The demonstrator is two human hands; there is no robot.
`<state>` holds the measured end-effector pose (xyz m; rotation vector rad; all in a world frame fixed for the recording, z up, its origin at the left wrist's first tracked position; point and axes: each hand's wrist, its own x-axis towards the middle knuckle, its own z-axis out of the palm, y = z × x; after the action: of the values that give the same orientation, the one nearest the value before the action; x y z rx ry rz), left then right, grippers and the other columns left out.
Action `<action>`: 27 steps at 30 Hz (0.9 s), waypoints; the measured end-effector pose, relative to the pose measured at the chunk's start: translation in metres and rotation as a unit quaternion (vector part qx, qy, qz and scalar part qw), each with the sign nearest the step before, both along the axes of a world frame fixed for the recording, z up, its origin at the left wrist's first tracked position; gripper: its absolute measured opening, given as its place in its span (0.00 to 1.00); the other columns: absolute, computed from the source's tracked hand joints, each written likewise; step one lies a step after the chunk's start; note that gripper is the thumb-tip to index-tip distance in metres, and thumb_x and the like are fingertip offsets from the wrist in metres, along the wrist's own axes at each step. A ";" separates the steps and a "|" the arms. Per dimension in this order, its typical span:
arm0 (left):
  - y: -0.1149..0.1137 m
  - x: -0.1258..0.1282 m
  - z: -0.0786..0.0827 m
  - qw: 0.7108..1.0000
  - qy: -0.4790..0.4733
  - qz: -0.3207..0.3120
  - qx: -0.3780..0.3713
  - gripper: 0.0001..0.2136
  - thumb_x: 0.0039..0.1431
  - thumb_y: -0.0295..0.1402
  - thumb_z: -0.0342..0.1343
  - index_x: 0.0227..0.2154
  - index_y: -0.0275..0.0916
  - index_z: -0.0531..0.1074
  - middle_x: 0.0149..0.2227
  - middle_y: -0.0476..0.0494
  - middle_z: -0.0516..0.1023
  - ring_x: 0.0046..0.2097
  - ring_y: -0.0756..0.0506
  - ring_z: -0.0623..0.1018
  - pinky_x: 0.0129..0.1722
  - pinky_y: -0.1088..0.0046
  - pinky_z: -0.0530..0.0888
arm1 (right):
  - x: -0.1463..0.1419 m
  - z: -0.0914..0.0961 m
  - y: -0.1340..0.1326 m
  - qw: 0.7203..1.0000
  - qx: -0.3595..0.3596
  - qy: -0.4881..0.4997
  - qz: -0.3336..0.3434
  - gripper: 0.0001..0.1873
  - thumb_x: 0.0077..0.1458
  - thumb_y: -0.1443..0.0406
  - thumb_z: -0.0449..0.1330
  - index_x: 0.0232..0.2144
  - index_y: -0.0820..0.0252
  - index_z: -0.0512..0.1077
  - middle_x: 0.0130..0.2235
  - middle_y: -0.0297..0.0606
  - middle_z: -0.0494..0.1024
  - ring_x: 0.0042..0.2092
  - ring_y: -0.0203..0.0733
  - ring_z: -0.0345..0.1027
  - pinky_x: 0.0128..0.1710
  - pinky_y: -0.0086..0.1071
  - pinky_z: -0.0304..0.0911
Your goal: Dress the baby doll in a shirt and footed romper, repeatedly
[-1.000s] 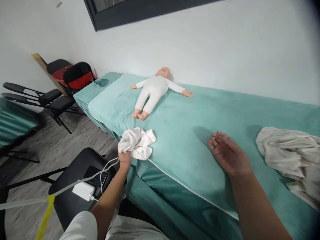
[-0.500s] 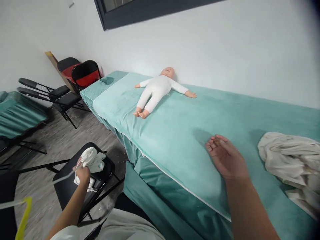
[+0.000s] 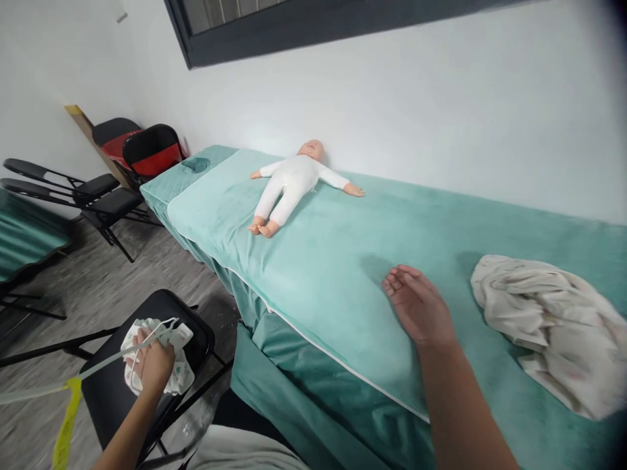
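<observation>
My left hand [image 3: 153,360] lies on a bunched white cloth [image 3: 182,373] with small coloured prints, on the seat of a black folding chair [image 3: 100,385]. Its fingers are spread over the fabric, and a thin white cord [image 3: 159,329] loops beside them. Palm turned up, my right hand [image 3: 421,310] is over the green bed cover [image 3: 333,274], fingers loosely bent and apart, holding nothing. To its right lies a crumpled off-white cloth [image 3: 553,320]. A baby doll [image 3: 294,179] in a white suit lies on its back farther along the bed, arms spread.
A pale strap [image 3: 34,395] with a yellow tag [image 3: 68,418] crosses the lower left foreground. More folding chairs [image 3: 151,153] stand beyond the bed's far end. Another green-draped bed [image 3: 29,228] is at the left. The wall [image 3: 392,98] borders the bed's far side.
My left hand has gone from gripping the white cloth to lying spread on top of it, lower on the seat. The view has shifted slightly to the right; the right hand keeps its pose.
</observation>
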<state>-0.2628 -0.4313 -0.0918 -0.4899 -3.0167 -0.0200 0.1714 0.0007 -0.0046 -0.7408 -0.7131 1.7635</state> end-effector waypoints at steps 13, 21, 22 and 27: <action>0.013 0.031 -0.046 0.988 -0.019 -0.151 0.018 0.26 0.65 0.37 0.43 0.62 0.32 0.68 0.72 0.24 0.55 0.74 0.27 0.52 0.67 0.34 0.55 | -0.004 0.006 0.003 0.999 0.015 0.042 0.014 0.11 0.48 0.64 0.73 0.36 0.55 0.81 0.38 0.33 0.80 0.39 0.32 0.75 0.43 0.24 0.72; 0.038 0.096 -0.032 0.824 -0.288 -0.480 0.083 0.29 0.62 0.28 0.47 0.64 0.58 0.69 0.67 0.46 0.71 0.64 0.39 0.74 0.64 0.62 0.72 | 0.019 0.002 -0.090 0.969 0.095 -0.148 0.173 0.11 0.61 0.55 0.64 0.42 0.52 0.78 0.43 0.36 0.80 0.45 0.40 0.74 0.50 0.35 0.69; 0.042 0.096 -0.027 0.820 -0.291 -0.489 0.068 0.30 0.61 0.27 0.48 0.64 0.58 0.69 0.66 0.46 0.72 0.64 0.38 0.75 0.64 0.62 0.73 | 0.029 -0.006 -0.116 0.938 0.109 -0.214 0.249 0.13 0.63 0.54 0.61 0.43 0.52 0.77 0.44 0.37 0.80 0.46 0.43 0.75 0.50 0.38 0.69; 0.069 0.100 0.001 0.792 -0.278 -0.542 0.034 0.41 0.52 0.21 0.49 0.70 0.57 0.59 0.72 0.46 0.60 0.71 0.37 0.65 0.69 0.58 0.65 | 0.082 -0.043 -0.231 0.710 0.237 -0.541 0.383 0.13 0.47 0.59 0.71 0.38 0.48 0.79 0.44 0.36 0.82 0.49 0.56 0.76 0.50 0.45 0.70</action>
<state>-0.1629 -0.3626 -0.0905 -2.4546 -2.6342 -0.3962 0.2537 -0.2302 -0.0477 -1.1942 -2.4702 1.5239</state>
